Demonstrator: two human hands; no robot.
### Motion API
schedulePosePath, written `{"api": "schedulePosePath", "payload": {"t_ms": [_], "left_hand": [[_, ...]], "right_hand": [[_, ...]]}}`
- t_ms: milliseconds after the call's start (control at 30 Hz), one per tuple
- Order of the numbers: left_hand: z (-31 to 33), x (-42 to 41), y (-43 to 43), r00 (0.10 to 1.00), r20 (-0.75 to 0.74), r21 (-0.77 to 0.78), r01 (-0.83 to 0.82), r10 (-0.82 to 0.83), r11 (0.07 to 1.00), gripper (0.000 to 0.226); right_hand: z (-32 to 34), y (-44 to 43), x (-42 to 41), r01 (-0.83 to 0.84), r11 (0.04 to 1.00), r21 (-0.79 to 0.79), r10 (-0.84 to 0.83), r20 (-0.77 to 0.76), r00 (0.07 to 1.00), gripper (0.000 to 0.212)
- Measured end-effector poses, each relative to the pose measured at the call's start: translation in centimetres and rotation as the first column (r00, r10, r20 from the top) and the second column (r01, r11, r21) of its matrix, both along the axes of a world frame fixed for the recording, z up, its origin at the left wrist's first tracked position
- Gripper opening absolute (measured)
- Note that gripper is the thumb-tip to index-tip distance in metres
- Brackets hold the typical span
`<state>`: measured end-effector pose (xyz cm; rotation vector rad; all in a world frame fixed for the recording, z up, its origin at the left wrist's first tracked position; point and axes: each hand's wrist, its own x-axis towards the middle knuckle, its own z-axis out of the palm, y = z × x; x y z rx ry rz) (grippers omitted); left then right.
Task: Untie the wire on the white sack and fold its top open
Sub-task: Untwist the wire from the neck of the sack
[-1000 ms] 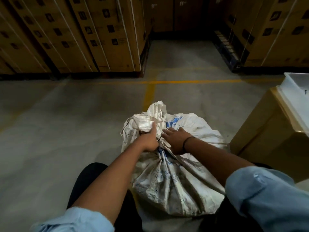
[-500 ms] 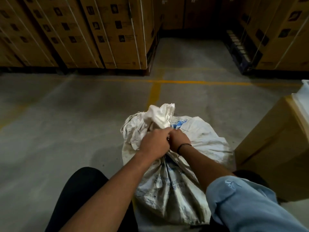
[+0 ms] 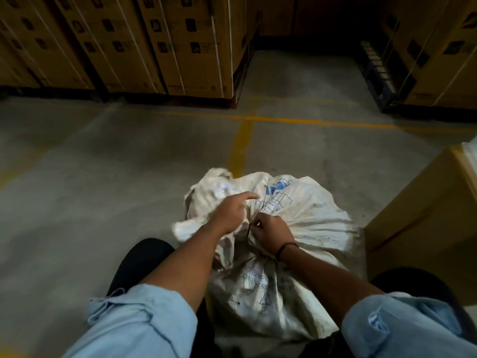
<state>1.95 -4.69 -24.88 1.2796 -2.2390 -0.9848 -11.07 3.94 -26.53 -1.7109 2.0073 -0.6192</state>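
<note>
A dirty white woven sack [image 3: 307,218] with blue print stands on the floor between my knees. Its gathered top [image 3: 214,187] flops to the left. My right hand [image 3: 271,235] is pinched on a thin dark wire [image 3: 248,228] at the sack's neck. My left hand [image 3: 232,210] rests on the gathered cloth just left of the neck, its forefinger pointing right and the other fingers loose. How the wire wraps around the neck is hidden by cloth and fingers.
A brown carton [image 3: 428,215] stands close on the right of the sack. Stacked strapped cartons on pallets [image 3: 154,47] line the far left, and more stacks [image 3: 433,52] stand at the far right. The grey concrete floor has yellow lines [image 3: 242,140].
My left hand has let go of the sack's neck and opened, forefinger out. My right hand now pinches the wire. The sack's top has dropped to the left.
</note>
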Motion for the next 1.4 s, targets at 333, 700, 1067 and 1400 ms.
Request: {"api": "schedulePosePath", "payload": {"t_ms": [333, 700, 1067, 1400], "left_hand": [[-7.2, 4.0, 8.4, 0.967, 0.246, -0.047, 0.076, -0.062, 0.996, 0.068], [0.6, 1.9, 7.2, 0.911, 0.401, -0.01, 0.105, -0.092, 0.994, 0.035], [1.2, 2.7, 4.9, 0.98, 0.2, 0.192, -0.058, 0.019, 0.98, 0.042], [-1.3, 1.7, 2.4, 0.978, 0.207, 0.236, -0.065, 0.015, 0.97, 0.033]], "right_hand": [[1.6, 3.2, -0.6, -0.19, 0.982, 0.01, 0.183, -0.326, 0.928, 0.011], [5.2, 5.8, -2.5, -0.185, 0.983, -0.013, 0.165, -0.399, 0.902, 0.005], [4.9, 5.1, -3.4, -0.224, 0.966, 0.127, 0.256, -0.358, 0.898, 0.007], [4.2, 1.9, -3.9, -0.501, 0.757, 0.419, 0.623, -0.233, 0.747, 0.005]]}}
